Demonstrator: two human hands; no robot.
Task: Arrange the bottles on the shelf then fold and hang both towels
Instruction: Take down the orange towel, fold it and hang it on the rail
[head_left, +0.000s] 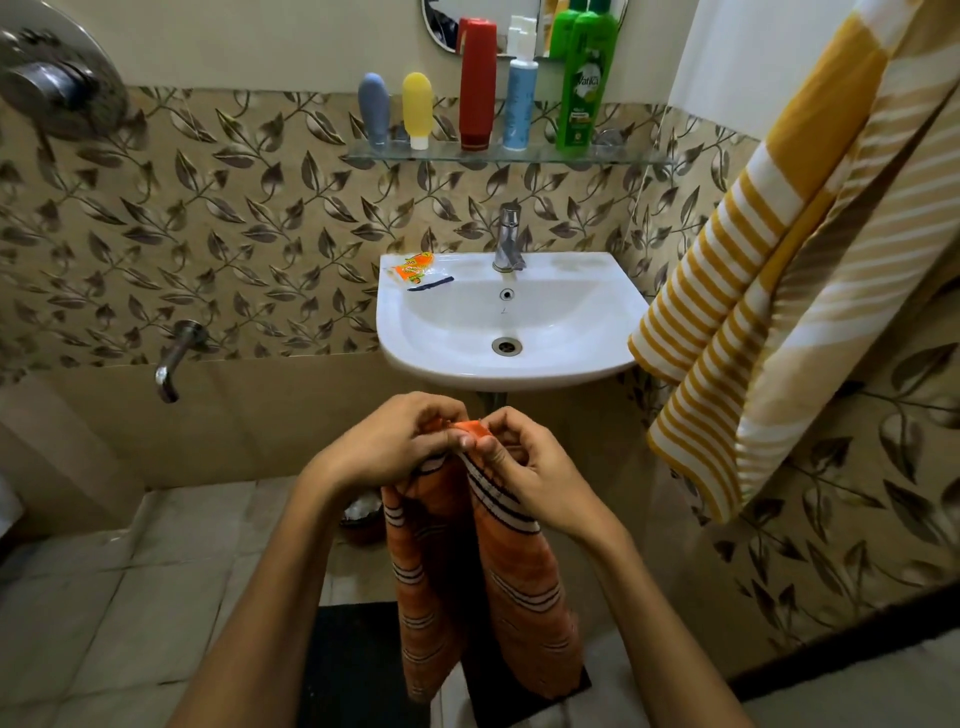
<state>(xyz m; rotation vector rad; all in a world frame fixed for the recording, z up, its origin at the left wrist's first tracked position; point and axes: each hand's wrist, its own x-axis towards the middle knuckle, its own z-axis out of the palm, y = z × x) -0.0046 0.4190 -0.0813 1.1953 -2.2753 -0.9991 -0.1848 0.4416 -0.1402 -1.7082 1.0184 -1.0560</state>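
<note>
Orange towel (483, 582), striped in black and white, hangs lengthwise from both hands just in front of the white sink (613, 332), its long axis running straight down toward the floor. The left hand (400, 441) and right hand (524, 467) meet at the towel's top edge, fingers curled and pinching the cloth, so the fabric falls in two panels directly beneath them, equally near to either hand. Judging by this grip, the corners are being matched for a fold. On the far wall, five bottles stand upright in a row on the glass shelf (363, 150). To the right, the yellow striped towel (769, 270) is draped from above; its hanger is out of view.
</note>
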